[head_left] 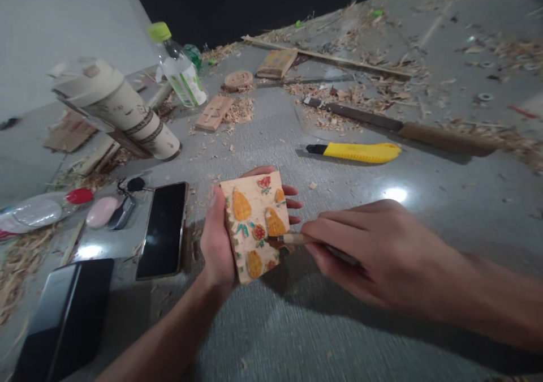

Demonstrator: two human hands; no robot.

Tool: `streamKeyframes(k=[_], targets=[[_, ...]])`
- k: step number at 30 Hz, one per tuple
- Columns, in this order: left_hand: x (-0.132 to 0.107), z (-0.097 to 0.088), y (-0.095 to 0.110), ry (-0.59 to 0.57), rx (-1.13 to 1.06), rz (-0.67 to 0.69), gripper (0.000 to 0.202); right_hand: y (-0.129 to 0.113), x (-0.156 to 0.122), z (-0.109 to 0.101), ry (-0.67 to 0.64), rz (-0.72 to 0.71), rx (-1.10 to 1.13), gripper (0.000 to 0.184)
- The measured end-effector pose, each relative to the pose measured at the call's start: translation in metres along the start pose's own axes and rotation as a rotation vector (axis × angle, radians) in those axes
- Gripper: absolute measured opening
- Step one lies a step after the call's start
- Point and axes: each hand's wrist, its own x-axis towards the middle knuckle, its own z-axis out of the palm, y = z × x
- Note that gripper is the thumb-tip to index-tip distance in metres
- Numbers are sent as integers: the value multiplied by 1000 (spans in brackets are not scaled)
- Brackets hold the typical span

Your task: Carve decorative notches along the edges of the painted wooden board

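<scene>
My left hand (219,240) wraps around a small wooden block (258,201) from the left and behind, its fingertips showing past the right edge. Carved, painted shapes in orange and red with green leaf-like marks cover the block's face. In my right hand (373,246) is a slim carving tool (297,239) with a pale wooden shaft, gripped like a pen. Its tip meets the block's face near the lower right, just under an orange shape. The rest of the handle is partly hidden by my fingers.
Beyond my hands lie a yellow utility knife (360,153) and a long file (360,114) with a wooden handle. A tumbler (127,110), a green-capped bottle (182,76) and a phone (163,229) stand or lie leftward. Wood shavings (237,113) and carved pieces are scattered about.
</scene>
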Motion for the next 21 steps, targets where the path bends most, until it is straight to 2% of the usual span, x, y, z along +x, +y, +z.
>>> streamKeyframes(k=[7,11,15,18,21], targets=[[0,1,-1,-27,-40,28,74,2,-3,1,20,40,5,26],[1,1,-5,38,-58,86,73,0,-4,8,6,38,4,29],[2,2,-6,89,-63,128,72,2,-1,5,-37,35,35,29],[3,3,-6,81,-56,133,72,5,1,0,-70,24,68,27],[5,4,-6,52,-78,149,74,6,1,0,-35,37,49,25]])
